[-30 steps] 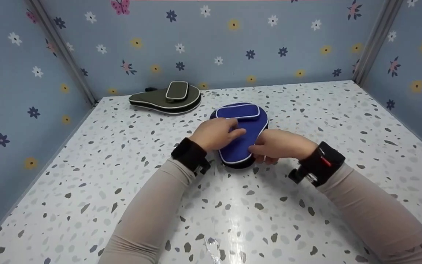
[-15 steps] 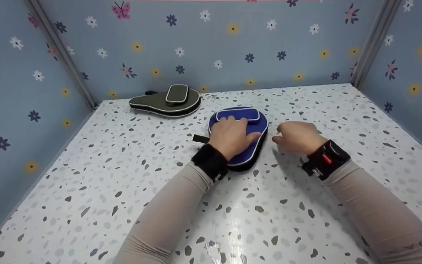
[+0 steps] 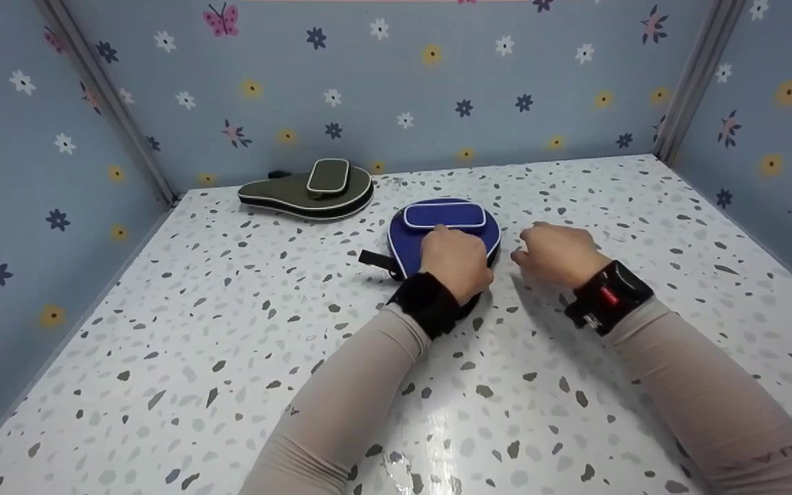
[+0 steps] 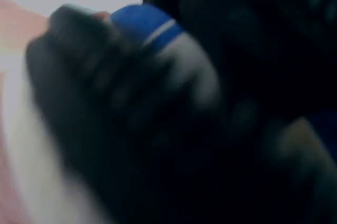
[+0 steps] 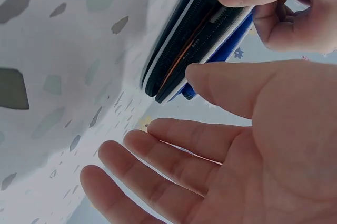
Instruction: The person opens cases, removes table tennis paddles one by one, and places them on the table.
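Observation:
A blue table tennis bat case [image 3: 410, 242] with white piping and a raised front pocket [image 3: 445, 215] lies on the table, its wide end away from me. My left hand [image 3: 456, 260] is over its narrower half, fingers curled and thumb at the right side edge. In the right wrist view, the left thumb presses at the zipper [image 5: 197, 40]; a gap in it shows an orange line inside. The zipper pull is hidden. Just right of the case hovers my right hand [image 3: 555, 254], empty, its fingers extended in the right wrist view. Dark blur fills most of the left wrist view.
An olive-green bat case [image 3: 286, 190] with a small pocket lies at the back left, near the rear wall. A black strap [image 3: 377, 260] sticks out left of the blue case. Flower-patterned panels [image 3: 368, 82] enclose the speckled table [image 3: 183, 323] on three sides.
My left hand has shifted from the case's left side across to its right edge, fingers now curled. My right hand has let go of the right edge and drawn slightly away.

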Demonstrator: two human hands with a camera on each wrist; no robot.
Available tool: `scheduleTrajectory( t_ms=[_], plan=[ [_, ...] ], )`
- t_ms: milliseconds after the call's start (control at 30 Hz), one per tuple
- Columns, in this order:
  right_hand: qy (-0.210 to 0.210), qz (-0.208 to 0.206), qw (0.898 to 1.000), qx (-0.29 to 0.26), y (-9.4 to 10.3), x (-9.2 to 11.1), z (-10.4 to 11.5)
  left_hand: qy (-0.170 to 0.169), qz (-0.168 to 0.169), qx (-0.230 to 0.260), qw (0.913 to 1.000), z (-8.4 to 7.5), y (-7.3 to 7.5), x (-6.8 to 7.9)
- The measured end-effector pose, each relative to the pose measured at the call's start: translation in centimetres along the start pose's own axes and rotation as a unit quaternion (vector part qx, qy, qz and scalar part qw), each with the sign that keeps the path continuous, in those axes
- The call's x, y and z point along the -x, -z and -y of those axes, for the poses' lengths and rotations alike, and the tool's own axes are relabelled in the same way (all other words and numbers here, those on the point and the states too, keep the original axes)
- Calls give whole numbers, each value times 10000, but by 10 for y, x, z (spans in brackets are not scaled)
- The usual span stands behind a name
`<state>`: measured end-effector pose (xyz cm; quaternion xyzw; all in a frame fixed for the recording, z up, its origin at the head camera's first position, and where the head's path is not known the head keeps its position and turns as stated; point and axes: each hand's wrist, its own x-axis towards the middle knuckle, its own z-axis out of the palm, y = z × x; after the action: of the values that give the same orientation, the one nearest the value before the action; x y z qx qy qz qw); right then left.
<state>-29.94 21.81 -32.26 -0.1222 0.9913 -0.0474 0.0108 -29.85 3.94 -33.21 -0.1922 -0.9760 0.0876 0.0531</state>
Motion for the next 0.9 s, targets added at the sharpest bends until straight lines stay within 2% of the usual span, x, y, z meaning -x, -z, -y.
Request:
scheduleTrajectory(
  t_ms=[133, 300, 600, 767, 900],
  plan=[
    [-87, 74, 9999, -46, 1, 0, -1, -39, -149, 155, 9998, 2, 1, 2],
    [-90, 113, 9998, -166, 3, -1, -1, 25, -444, 526, 9976, 11, 3, 5],
    [-177, 68, 9995, -248, 1, -1, 0, -31, -768, 1083, 9911, 25, 7, 5],
    [-155, 22, 9993, -328, 1, 1, 1, 53, -561, 1680, 9842, 38, 11, 4],
    [-53, -85, 9994, -333, 2, 2, 2, 82, -343, 2213, 9746, 54, 14, 7]
  ],
)
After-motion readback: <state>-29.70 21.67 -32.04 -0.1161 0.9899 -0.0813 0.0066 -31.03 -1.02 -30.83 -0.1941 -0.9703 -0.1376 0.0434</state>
